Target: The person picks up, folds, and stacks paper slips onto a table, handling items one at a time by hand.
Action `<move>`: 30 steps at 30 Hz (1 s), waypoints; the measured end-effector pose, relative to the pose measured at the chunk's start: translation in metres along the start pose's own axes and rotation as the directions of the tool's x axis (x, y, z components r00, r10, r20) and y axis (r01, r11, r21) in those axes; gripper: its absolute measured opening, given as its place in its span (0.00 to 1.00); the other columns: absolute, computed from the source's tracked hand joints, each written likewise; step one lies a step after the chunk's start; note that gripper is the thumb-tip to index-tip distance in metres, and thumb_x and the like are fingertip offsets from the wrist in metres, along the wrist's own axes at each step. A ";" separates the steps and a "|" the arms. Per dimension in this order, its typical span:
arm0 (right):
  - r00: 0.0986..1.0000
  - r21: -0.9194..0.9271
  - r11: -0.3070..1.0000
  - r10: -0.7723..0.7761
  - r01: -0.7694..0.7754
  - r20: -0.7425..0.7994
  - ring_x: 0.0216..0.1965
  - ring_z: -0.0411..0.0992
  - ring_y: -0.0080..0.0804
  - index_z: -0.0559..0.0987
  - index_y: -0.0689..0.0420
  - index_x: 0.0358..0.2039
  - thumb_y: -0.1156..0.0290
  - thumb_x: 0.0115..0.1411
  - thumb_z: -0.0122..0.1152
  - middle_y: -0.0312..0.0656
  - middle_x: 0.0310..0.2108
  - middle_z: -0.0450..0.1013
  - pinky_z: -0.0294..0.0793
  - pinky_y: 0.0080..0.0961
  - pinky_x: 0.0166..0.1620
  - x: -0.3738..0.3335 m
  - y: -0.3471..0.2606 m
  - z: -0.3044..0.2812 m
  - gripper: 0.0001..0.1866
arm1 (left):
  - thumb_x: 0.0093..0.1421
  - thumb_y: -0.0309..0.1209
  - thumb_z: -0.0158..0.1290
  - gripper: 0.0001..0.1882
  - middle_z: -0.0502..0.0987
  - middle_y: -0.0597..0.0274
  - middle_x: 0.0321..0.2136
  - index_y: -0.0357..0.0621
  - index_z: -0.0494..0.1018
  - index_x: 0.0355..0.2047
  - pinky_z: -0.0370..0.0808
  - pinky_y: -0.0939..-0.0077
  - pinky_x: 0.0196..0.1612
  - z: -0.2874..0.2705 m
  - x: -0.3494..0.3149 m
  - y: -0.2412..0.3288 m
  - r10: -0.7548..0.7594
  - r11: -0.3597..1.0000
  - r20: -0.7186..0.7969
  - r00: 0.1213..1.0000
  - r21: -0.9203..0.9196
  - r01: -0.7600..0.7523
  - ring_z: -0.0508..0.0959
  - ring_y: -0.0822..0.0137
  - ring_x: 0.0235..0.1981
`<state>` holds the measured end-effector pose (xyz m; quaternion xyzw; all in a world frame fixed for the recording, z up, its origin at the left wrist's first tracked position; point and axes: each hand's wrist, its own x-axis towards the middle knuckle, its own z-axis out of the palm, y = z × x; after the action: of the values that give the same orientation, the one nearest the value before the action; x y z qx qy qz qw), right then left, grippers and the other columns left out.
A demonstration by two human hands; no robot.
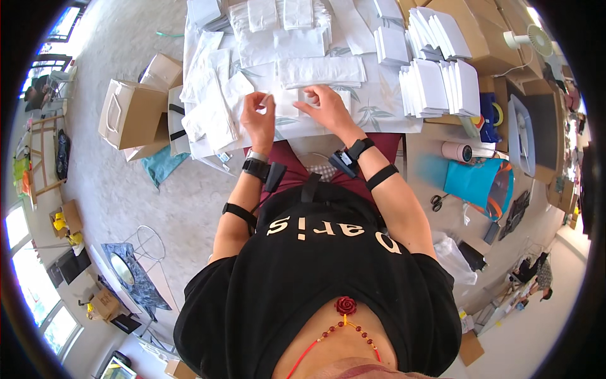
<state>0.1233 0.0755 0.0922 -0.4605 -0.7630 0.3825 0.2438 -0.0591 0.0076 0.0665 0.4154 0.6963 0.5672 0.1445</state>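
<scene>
My left hand (259, 117) and my right hand (323, 105) both pinch a small white folded piece of paper or cloth (287, 101) lying on the table (391, 117) right in front of me. The left hand grips its left edge, the right hand presses its right edge. Each wrist carries a black strapped device. Just beyond the piece lies a long folded white stack (322, 71). Loose white sheets (208, 104) hang over the table's left edge.
Upright rows of folded white pieces (439, 85) stand at the right of the table, and more stacks lie at the back. Cardboard boxes (132, 114) sit on the floor to the left. A tape roll (457, 151), teal bag (476, 183) and scissors (437, 202) lie to the right.
</scene>
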 end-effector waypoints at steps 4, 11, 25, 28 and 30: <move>0.966 0.288 0.925 0.258 -0.246 -0.002 0.39 0.81 0.32 0.80 0.65 0.43 0.55 0.61 0.72 0.47 0.36 0.81 0.80 0.28 0.41 0.019 -0.019 0.002 0.24 | 0.57 0.22 0.65 0.17 0.80 0.59 0.33 0.41 0.74 0.45 0.75 0.71 0.40 0.031 -0.011 0.042 0.123 0.992 0.065 0.990 -0.032 -0.121 0.80 0.65 0.35; 0.963 0.335 0.938 0.169 -0.090 -0.212 0.31 0.80 0.33 0.81 0.64 0.38 0.67 0.62 0.66 0.45 0.31 0.82 0.79 0.30 0.38 0.018 -0.007 -0.022 0.12 | 0.44 0.31 0.74 0.53 0.60 0.47 0.64 0.46 0.57 0.68 0.60 0.50 0.65 0.038 -0.039 0.029 0.154 0.966 0.164 0.974 0.180 -0.184 0.60 0.47 0.66; 0.916 0.413 0.896 0.294 -0.164 -0.275 0.33 0.76 0.21 0.81 0.64 0.42 0.67 0.65 0.66 0.37 0.33 0.80 0.74 0.21 0.38 -0.034 0.053 -0.105 0.13 | 0.47 0.24 0.66 0.39 0.67 0.48 0.57 0.45 0.63 0.59 0.61 0.52 0.65 0.041 -0.044 -0.039 0.073 0.934 0.214 0.974 0.329 -0.142 0.66 0.46 0.61; 0.901 0.371 0.900 0.339 -0.228 -0.270 0.33 0.76 0.22 0.81 0.64 0.43 0.68 0.66 0.65 0.37 0.34 0.80 0.74 0.22 0.38 -0.043 0.074 -0.109 0.12 | 0.48 0.23 0.64 0.32 0.70 0.49 0.53 0.44 0.67 0.54 0.63 0.53 0.62 0.042 -0.045 -0.040 0.075 0.942 0.257 0.964 0.299 -0.153 0.69 0.47 0.58; 0.882 0.387 0.883 0.385 -0.266 -0.272 0.33 0.75 0.22 0.81 0.64 0.43 0.68 0.66 0.65 0.37 0.34 0.80 0.74 0.22 0.38 -0.049 0.088 -0.108 0.12 | 0.49 0.22 0.63 0.29 0.71 0.50 0.52 0.43 0.68 0.52 0.65 0.53 0.61 0.042 -0.045 -0.038 0.149 0.917 0.282 0.948 0.319 -0.239 0.70 0.47 0.55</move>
<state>0.2693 0.0956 0.0843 -0.5942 -0.5420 0.4580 0.3788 -0.0190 0.0024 0.0070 0.5704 0.7169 0.3886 0.0985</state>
